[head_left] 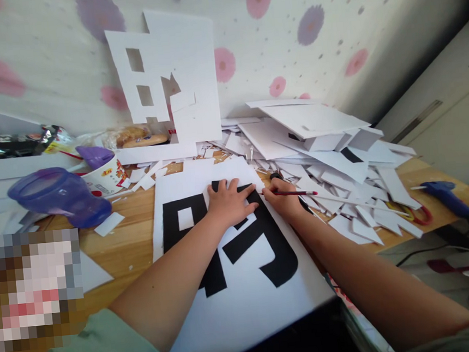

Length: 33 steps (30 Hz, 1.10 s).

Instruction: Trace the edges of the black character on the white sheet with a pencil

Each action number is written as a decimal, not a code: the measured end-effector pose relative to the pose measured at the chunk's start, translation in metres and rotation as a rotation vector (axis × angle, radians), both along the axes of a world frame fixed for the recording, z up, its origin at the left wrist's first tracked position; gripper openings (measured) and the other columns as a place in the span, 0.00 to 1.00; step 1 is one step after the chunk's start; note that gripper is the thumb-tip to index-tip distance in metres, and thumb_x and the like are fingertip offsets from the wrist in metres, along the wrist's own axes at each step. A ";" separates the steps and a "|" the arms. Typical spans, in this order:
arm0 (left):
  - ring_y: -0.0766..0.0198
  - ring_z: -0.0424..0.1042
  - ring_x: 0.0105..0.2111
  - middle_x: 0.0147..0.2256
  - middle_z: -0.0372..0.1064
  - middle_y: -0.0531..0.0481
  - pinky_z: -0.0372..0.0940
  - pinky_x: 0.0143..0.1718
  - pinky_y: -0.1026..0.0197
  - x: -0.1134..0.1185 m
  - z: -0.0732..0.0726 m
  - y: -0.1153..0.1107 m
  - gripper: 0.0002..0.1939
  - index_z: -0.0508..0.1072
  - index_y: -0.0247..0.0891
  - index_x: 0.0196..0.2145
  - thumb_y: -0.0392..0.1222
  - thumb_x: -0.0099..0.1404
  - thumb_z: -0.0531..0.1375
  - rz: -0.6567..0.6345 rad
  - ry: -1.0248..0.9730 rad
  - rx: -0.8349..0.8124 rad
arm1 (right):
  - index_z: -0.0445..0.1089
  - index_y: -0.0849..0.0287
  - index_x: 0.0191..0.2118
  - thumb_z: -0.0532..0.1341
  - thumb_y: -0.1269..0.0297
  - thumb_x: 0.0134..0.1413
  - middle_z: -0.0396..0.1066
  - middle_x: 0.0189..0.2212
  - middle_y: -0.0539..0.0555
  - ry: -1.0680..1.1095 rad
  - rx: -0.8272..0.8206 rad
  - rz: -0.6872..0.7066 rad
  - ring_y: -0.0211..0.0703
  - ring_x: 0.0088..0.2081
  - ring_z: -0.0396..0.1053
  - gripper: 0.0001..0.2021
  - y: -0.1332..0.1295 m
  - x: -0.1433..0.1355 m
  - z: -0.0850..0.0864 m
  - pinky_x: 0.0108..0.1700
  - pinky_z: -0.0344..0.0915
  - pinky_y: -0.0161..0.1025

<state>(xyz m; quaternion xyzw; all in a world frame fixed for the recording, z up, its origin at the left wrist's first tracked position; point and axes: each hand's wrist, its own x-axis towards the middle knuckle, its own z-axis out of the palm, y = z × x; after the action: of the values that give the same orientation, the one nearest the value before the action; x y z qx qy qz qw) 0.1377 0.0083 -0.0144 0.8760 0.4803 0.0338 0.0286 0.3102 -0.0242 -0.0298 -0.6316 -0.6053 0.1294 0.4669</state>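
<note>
Between thumb and fingers, our right hand (282, 199) pinches a slim dark-red pencil (298, 193), its tip aimed towards nine o'clock at the edge of a black cut-out (280, 246). Our left hand (226, 207) holds nothing; it is spread wide, palm down, over the upper part of that cut-out.

The cut-out lies in the middle, flat on a white board (234, 321). Measured from its centre, our left hand is at twelve o'clock and our right at two. We judge the step in hand to be marking along the black outline, though we cannot tell whether the pencil point touches the board.

As we read it, the next move calls for steady pressure from the spread fingers, so the cut-out does not slip, and a tip kept snug against its edge.

Around us, a tall white cut-out board (195, 50) stands at twelve, white scraps (356, 230) crowd two to three o'clock, a blue glue gun (450, 199) lies at three, and a purple-blue jug (57, 192) lies tilted at ten.
</note>
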 end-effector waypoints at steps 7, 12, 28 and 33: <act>0.39 0.50 0.58 0.61 0.54 0.47 0.46 0.53 0.28 0.000 0.000 0.000 0.29 0.57 0.65 0.60 0.68 0.63 0.47 0.008 0.000 0.009 | 0.53 0.55 0.17 0.57 0.63 0.43 0.55 0.15 0.45 0.003 0.025 0.018 0.35 0.20 0.52 0.12 0.001 0.003 -0.002 0.25 0.51 0.36; 0.39 0.51 0.57 0.60 0.54 0.45 0.47 0.52 0.27 -0.001 -0.004 0.002 0.30 0.57 0.65 0.60 0.68 0.62 0.47 -0.004 -0.005 0.024 | 0.53 0.55 0.17 0.56 0.63 0.44 0.55 0.15 0.45 0.037 0.024 0.048 0.35 0.20 0.53 0.12 0.001 0.006 -0.005 0.24 0.52 0.36; 0.54 0.55 0.59 0.57 0.61 0.53 0.49 0.60 0.46 -0.001 0.001 -0.001 0.17 0.68 0.57 0.55 0.50 0.70 0.51 -0.305 -0.054 0.084 | 0.60 0.56 0.20 0.60 0.59 0.49 0.62 0.18 0.47 -0.004 -0.046 0.071 0.37 0.23 0.58 0.12 -0.026 0.012 -0.005 0.28 0.55 0.36; 0.52 0.58 0.57 0.56 0.63 0.52 0.51 0.58 0.43 -0.002 -0.004 0.004 0.17 0.68 0.57 0.55 0.50 0.70 0.51 -0.316 -0.070 0.063 | 0.59 0.56 0.19 0.59 0.62 0.48 0.61 0.18 0.47 0.019 -0.046 0.071 0.37 0.23 0.58 0.12 -0.027 0.014 -0.007 0.27 0.54 0.36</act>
<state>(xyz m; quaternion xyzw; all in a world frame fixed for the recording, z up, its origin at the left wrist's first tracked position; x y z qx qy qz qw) 0.1354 0.0127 -0.0189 0.9394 0.3338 0.0743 0.0227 0.3240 -0.0508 -0.0366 -0.6190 -0.6197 0.1657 0.4531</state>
